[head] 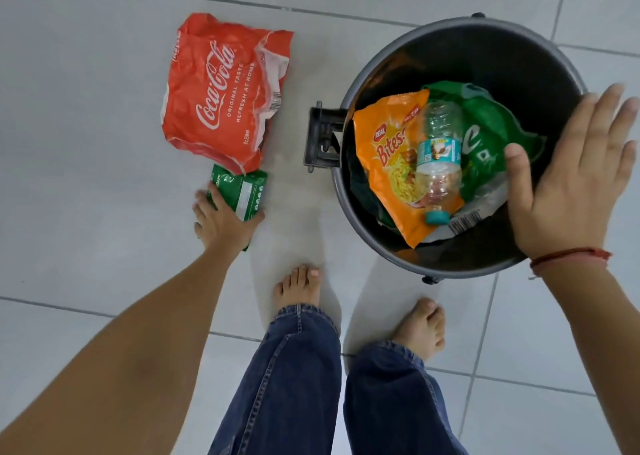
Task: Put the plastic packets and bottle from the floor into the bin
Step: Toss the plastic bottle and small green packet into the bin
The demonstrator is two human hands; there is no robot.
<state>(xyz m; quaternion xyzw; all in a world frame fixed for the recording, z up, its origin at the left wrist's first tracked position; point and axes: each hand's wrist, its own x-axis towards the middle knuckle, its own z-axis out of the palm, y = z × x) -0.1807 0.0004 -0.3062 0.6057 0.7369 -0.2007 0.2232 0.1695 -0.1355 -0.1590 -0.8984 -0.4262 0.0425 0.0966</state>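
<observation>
Bare forearms reach down past denim-clad legs (pixel 294 385) and bare feet (pixel 299 283) planted on the pale tiled floor (pixel 86 143). At the end of one, the left hand (pixel 221 222) presses down on a small green packet (pixel 242 191) lying on the floor, fingers curled around its near end in what looks like a grip, though the packet hides the fingertips. A crumpled red Coca-Cola wrapper (pixel 218 98) lies on the floor just beyond, its lower corner overlapping the green packet's far end. The right hand (pixel 571 184), open with fingers spread and a red thread (pixel 571 257) around the wrist, hovers empty over the near right rim of the round dark bin (pixel 381 70). Inside the bin lie an orange "Real Bites" snack packet (pixel 391 164), a clear plastic bottle (pixel 438 157) with a teal cap resting across it, and a green plastic wrapper (pixel 485 125) towards the right wall. A black pedal bracket (pixel 320 139) projects from the bin's left side, towards the red wrapper, with bare floor between them.
</observation>
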